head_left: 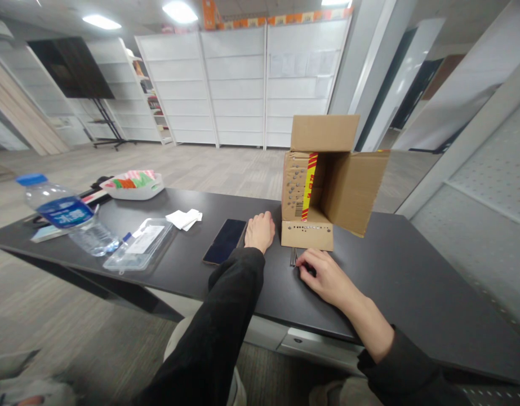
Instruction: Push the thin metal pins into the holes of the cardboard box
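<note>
My right hand (325,276) rests on the dark table with thumb and fingertips brought together at a small row of thin metal nails (292,257). Their exact kind is too small to be sure of. Beyond it stands an open cardboard box (296,186) on its side, its opening facing me. Round metal heads dot its left panel, and small holes and heads line the lower flap (307,234). My left hand (260,231) lies palm down left of the box, fingers loosely bent, beside a dark phone (226,241). Its fingertips are partly hidden.
Left on the table (412,282) are a clear plastic case (143,245), white paper pieces (184,219), a leaning water bottle (69,214) and a white tray (137,192) with colourful packets. The box's right flap (356,192) sticks out sideways. White shelving stands behind.
</note>
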The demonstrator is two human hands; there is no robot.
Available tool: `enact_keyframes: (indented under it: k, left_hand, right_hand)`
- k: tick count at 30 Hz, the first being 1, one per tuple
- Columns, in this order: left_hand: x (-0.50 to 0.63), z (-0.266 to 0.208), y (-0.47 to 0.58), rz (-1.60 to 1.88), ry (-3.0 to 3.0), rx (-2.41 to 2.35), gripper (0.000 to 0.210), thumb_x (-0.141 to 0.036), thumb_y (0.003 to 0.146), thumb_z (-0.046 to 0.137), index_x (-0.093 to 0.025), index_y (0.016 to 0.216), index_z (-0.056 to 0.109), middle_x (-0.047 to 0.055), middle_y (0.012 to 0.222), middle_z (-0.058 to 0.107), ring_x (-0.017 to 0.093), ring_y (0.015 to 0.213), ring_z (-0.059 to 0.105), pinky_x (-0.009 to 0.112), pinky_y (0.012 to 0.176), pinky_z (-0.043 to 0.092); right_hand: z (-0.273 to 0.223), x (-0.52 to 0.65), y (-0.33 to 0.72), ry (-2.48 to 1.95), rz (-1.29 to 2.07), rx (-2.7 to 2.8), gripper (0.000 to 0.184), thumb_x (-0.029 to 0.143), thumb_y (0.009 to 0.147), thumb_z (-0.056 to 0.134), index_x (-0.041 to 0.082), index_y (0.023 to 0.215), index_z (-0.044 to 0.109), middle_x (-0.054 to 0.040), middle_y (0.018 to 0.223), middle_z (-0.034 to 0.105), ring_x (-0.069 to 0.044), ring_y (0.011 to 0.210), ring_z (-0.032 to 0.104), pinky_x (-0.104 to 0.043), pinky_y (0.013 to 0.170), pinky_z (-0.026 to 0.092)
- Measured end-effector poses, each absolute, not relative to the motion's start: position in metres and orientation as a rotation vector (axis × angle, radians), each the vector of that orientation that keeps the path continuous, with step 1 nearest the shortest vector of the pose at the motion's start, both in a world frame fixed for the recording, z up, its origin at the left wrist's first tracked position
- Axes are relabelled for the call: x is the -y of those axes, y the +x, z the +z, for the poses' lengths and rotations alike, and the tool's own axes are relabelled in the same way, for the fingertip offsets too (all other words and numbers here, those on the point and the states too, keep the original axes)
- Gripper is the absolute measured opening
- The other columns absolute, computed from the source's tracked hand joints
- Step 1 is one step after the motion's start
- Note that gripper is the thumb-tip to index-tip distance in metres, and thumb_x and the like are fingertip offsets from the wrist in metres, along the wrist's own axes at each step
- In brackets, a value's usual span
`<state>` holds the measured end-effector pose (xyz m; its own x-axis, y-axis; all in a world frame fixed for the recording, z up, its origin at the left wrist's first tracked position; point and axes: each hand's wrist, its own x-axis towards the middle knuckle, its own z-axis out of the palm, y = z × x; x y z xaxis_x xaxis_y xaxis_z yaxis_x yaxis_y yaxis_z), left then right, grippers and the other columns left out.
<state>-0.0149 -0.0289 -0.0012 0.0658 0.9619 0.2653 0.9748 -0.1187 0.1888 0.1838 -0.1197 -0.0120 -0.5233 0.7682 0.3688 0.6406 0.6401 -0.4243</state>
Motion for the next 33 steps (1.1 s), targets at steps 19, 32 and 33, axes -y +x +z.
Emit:
enact_keyframes:
  k: [19, 32, 33]
  left_hand:
    - [0.029, -0.001, -0.014, -0.486, -2.261, 2.066, 0.023, -0.024, 0.104, 0.037, -0.018, 0.110, 0.058, 0.012, 0.112, 0.068, 0.025, 0.107, 0.062, 0.036, 0.090, 0.043]
    - [0.029, -0.001, -0.015, -0.494, -2.266, 2.061, 0.024, -0.025, 0.104, 0.037, -0.017, 0.109, 0.059, 0.011, 0.111, 0.068, 0.024, 0.107, 0.063, 0.036, 0.090, 0.043]
    - [0.029, -0.001, -0.015, -0.492, -2.267, 2.060, 0.024, -0.025, 0.104, 0.037, -0.017, 0.110, 0.059, 0.011, 0.111, 0.068, 0.024, 0.107, 0.063, 0.036, 0.089, 0.043]
  right_hand:
    - [-0.013, 0.119, 0.184, -1.119, 0.370, 2.321, 0.013, 0.014, 0.091, 0.052, 0.022, 0.095, 0.062, -0.0043, 0.095, 0.068, -0.021, 0.093, 0.063, -0.036, 0.082, 0.044]
    - [-0.006, 0.115, 0.194, -1.237, 0.203, 2.223, 0.016, 0.019, 0.091, 0.049, 0.022, 0.096, 0.064, -0.0060, 0.096, 0.068, -0.022, 0.090, 0.063, -0.037, 0.082, 0.044]
    - [-0.004, 0.113, 0.196, -1.250, 0.171, 2.213, 0.016, 0.019, 0.091, 0.049, 0.022, 0.096, 0.064, -0.0060, 0.096, 0.068, -0.023, 0.091, 0.063, -0.037, 0.082, 0.044]
